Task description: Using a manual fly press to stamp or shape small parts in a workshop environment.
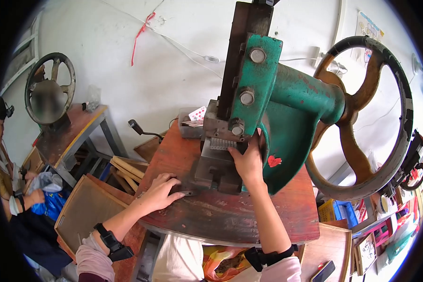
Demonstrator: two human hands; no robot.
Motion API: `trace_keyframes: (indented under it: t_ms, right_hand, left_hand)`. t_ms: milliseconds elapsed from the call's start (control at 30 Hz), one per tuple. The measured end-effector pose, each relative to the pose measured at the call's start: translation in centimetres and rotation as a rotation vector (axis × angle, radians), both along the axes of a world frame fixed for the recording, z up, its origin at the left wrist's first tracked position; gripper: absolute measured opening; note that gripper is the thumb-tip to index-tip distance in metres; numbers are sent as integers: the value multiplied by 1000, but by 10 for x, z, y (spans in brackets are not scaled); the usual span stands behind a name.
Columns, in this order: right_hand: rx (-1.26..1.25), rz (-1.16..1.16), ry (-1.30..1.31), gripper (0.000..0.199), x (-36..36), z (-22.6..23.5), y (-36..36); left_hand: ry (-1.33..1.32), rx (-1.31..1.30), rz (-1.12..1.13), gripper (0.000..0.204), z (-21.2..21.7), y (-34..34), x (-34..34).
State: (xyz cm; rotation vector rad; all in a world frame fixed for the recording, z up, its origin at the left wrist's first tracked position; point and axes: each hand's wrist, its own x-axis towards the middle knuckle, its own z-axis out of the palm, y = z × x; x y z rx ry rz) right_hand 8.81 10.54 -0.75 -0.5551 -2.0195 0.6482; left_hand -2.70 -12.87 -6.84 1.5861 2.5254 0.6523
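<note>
Metal press (263, 75) with glossy, chipped green paint; dull bare-metal block (217, 165); scuffed, worn wooden tabletop (286, 211)

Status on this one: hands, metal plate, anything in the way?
Left hand on tabletop, thumb by small metal piece. Right hand at green press, thumb beside patterned metal plate. Press head above plate; some right fingertips hidden.

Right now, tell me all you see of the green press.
The green press stands upright on the reddish table. It looks like worn painted metal, with three large bolts down the front, a dark slide at left, a red heart on its side and a spoked handwheel at right. Your right hand is at its lower front, contact partly hidden.
</note>
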Motion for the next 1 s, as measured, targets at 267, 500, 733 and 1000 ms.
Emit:
trace_keyframes:
  t_ms: [267,500,733,1000]
  right_hand:
    - [-41,74,55,76,-1,-7,5]
    - [10,42,-2,80,0,-6,4]
    - [0,29,44,66,5,-2,-2]
    - [102,219,7,63,95,-30,-40]
  left_hand:
    - [143,244,-235,24,-14,-15,-2]
    - [162,560,-233,20,35,-5,23]
    - [184,599,-149,18,68,69,9]
    - [46,308,25,36,69,100,-5]
